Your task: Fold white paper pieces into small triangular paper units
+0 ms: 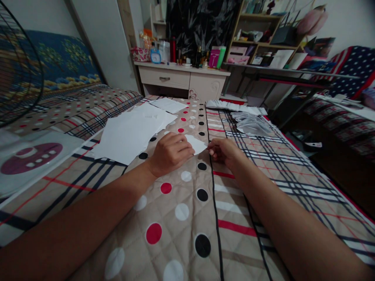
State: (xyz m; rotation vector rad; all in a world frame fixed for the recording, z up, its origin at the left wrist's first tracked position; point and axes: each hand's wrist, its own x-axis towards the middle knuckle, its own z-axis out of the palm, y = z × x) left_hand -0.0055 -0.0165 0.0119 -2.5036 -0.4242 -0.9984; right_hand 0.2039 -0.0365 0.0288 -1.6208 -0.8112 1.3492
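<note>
A small piece of white paper lies between my hands, low over the patterned bedspread. My left hand is closed at its left side, fingers curled and covering part of it. At its pointed right end, my right hand pinches the tip between thumb and forefinger. To the left of my left hand, several larger white sheets are spread overlapping. Another white sheet lies beyond them. Past my right hand is a fanned stack of folded white paper pieces.
A long row of white folded papers lies behind the fanned stack. On the left are a plastic bag with a purple print and a fan. A white dresser with bottles stands beyond the bed, a metal-framed table at right.
</note>
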